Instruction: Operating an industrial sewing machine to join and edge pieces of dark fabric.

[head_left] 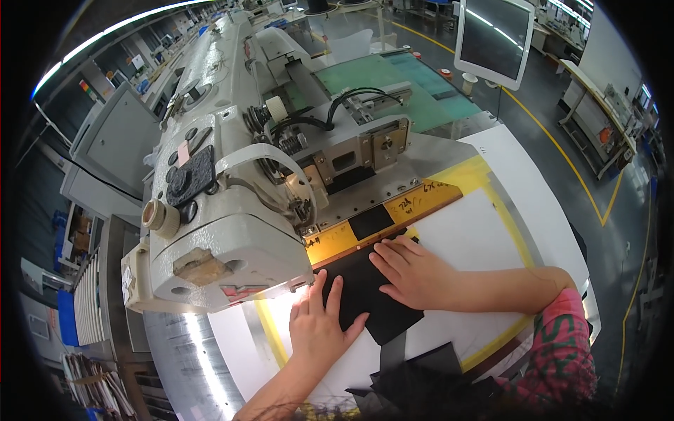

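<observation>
A piece of black fabric (pixel 375 309) lies flat on the white work surface, its far edge against a yellow template strip (pixel 414 203). On its left edge rests my left hand (pixel 319 326), fingers spread and pointing away from me. My right hand (pixel 414 274) lies across the fabric's right side, fingertips close to the strip, fingers stretched out. Neither hand grips anything. Just beyond the hands stands the head of a large white industrial sewing machine (pixel 217 245), its lamp lighting the area by my left fingertips. The needle area is partly hidden.
More black fabric pieces (pixel 428 375) lie in a loose pile near me. Yellow tape (pixel 502 217) borders the white sheet (pixel 467 231). A metal clamp assembly (pixel 361 158) sits behind the strip. A monitor (pixel 495 38) stands at the far right; a grey cabinet (pixel 116 154) is at left.
</observation>
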### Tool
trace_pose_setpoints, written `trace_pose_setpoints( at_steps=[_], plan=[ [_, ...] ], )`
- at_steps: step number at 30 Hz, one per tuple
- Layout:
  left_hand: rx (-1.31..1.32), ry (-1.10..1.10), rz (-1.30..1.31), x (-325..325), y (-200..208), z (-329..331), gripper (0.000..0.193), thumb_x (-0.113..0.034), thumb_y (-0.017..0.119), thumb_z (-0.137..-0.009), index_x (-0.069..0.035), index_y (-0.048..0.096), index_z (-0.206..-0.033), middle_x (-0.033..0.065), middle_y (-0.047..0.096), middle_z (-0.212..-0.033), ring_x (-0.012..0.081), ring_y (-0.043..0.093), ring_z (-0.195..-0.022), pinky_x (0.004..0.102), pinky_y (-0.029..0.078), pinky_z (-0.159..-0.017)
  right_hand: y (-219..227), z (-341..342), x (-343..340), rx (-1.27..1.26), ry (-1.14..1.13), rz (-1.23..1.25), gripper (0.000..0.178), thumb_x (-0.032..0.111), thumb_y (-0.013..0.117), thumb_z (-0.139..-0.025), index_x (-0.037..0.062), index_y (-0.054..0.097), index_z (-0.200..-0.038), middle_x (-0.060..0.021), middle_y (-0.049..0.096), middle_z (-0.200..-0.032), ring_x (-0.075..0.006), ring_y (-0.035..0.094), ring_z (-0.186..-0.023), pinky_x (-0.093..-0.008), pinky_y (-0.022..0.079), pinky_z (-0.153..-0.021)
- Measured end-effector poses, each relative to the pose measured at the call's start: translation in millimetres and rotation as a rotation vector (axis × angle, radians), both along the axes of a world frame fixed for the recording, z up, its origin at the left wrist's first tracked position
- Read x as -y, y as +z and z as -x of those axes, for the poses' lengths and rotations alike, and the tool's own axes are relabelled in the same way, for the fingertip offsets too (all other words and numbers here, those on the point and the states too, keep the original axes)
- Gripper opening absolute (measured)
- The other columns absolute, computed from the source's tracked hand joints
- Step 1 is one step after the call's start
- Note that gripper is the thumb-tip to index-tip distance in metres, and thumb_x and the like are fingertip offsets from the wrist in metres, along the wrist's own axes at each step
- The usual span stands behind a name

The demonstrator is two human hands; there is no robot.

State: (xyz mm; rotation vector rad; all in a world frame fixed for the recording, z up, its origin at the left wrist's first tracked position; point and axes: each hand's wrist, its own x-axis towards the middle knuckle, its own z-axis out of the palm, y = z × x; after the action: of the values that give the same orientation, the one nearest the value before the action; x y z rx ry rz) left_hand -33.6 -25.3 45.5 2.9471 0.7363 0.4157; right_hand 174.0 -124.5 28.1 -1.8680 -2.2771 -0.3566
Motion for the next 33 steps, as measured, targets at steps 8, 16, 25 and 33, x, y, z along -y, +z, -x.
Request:
trace_pose_setpoints(
  at_steps=[8,16,25,33],
  plan=[
    [0.008,-0.001,0.008,0.0,0.2,-1.8,0.074,-0.043,0.077,-0.068,-0.008,0.052,-0.129,0.0160,0.047,-0.132,0.0339,0.051,-0.119,0.0420,0.042,-0.092,0.6,-2.6,-0.3,0.012,0.013,0.027,0.058,0.037,0.057,-0.089,-0.0061,0.050,-0.127,-0.0216,0.050,-0.129,-0.0329,0.047,-0.124,-0.0443,0.031,-0.109],
    [-0.002,-0.007,-0.098,0.7,4.0,-4.5,0.070,-0.048,0.073,-0.070,-0.006,0.057,-0.123,0.0169,0.055,-0.121,0.0297,0.059,-0.090,0.0361,0.044,-0.080,-2.2,-7.7,0.8,-0.011,0.060,0.011,0.058,0.037,0.052,-0.092,-0.0080,0.048,-0.128,-0.0241,0.050,-0.129,-0.0347,0.048,-0.123,-0.0453,0.031,-0.108],
    [-0.028,0.039,-0.128,5.8,9.6,-9.6,0.065,-0.043,0.076,-0.069,-0.007,0.058,-0.120,0.0146,0.052,-0.110,0.0302,0.054,-0.094,0.0390,0.044,-0.083,-0.3,-10.0,-2.8,-0.012,0.090,0.006,0.058,0.038,0.053,-0.092,-0.0082,0.049,-0.127,-0.0243,0.051,-0.128,-0.0351,0.049,-0.122,-0.0442,0.032,-0.108],
    [-0.031,0.077,-0.105,10.7,12.9,-17.1,0.064,-0.040,0.076,-0.068,-0.006,0.057,-0.119,0.0149,0.051,-0.111,0.0318,0.054,-0.096,0.0401,0.044,-0.085,1.0,-16.2,-3.3,-0.057,0.124,0.006,0.056,0.037,0.052,-0.092,-0.0100,0.050,-0.124,-0.0252,0.052,-0.127,-0.0355,0.049,-0.121,-0.0439,0.033,-0.107]
  ],
)
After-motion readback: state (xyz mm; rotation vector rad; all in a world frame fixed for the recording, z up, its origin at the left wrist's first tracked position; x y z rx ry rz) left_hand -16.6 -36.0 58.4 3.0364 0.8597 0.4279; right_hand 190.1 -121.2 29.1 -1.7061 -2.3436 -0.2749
